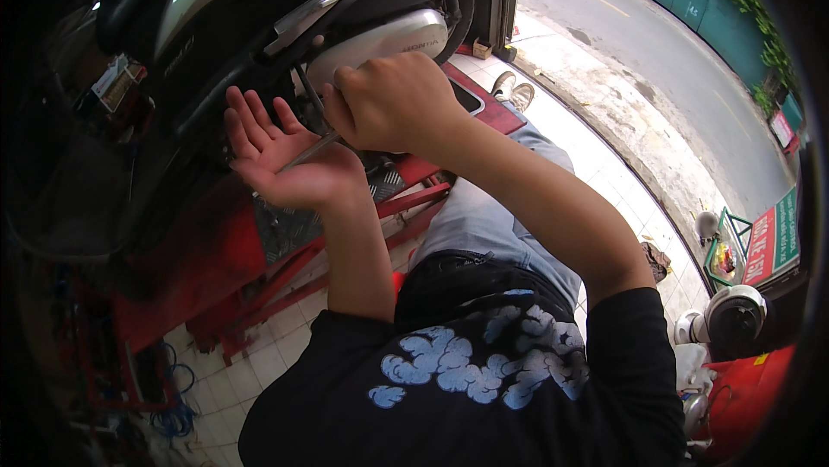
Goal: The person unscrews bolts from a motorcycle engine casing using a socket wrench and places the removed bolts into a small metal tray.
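Observation:
My left hand (pixel 289 156) is palm up, its fingers spread and holding nothing. In front of it, my right hand (pixel 393 104) is closed in a fist around a slim metal rod-like tool (pixel 311 150). The bare shaft slants down from the fist across the left palm; the fist hides the tool's other end, so its exact kind does not show. Both hands are beside the lower side of a motor scooter (pixel 242 44), near its silver engine-side cover (pixel 380 48) and a chrome-topped footrest (pixel 302 22).
The scooter stands on a red lift bench (pixel 199 277) with a patterned metal plate (pixel 298 229). Blue hose (pixel 177 393) lies coiled on the tiled floor at lower left. A red sign (pixel 773 242), a white rounded object (pixel 734 316) and the street (pixel 639 35) are at right.

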The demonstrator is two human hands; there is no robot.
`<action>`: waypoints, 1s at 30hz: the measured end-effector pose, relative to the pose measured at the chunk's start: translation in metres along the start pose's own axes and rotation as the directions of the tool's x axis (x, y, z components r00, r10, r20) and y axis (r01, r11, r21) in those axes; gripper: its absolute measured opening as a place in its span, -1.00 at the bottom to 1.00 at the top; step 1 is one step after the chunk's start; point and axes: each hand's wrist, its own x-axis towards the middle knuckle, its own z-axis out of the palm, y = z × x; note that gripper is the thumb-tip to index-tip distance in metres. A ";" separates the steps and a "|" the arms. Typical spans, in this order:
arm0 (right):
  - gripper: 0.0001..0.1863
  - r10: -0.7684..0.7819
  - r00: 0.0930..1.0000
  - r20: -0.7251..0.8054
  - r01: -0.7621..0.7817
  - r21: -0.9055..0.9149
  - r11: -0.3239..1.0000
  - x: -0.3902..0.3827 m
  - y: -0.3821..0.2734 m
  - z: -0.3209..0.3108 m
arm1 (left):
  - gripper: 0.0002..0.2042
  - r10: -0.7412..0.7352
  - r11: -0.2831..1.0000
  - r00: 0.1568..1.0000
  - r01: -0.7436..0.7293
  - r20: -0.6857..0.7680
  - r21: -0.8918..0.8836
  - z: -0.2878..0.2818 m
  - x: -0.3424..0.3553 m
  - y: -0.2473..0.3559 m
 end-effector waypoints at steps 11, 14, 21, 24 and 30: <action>-0.52 -0.251 0.959 -0.134 0.235 -0.130 0.963 0.015 0.030 -0.007 | -0.34 0.087 0.991 0.994 -0.093 0.061 0.100 0.004 -0.011 -0.020; -0.55 -0.303 0.946 -0.115 0.291 -0.109 0.951 0.023 0.033 -0.009 | -0.35 0.110 0.990 0.991 -0.116 0.073 0.084 0.004 -0.012 -0.026; -0.55 -0.125 0.992 -0.003 0.125 -0.022 0.992 0.014 0.026 -0.005 | -0.40 0.176 0.981 0.980 -0.183 0.088 0.073 -0.003 -0.003 -0.027; -0.58 0.117 0.993 0.026 -0.119 0.116 0.986 -0.002 0.015 0.003 | -0.43 0.174 0.978 0.980 -0.184 0.092 0.103 -0.001 0.004 -0.021; -0.53 0.500 0.680 0.537 -0.702 0.672 0.233 -0.069 -0.022 0.097 | -0.76 0.209 0.778 0.874 -0.420 0.438 0.467 0.002 0.010 -0.010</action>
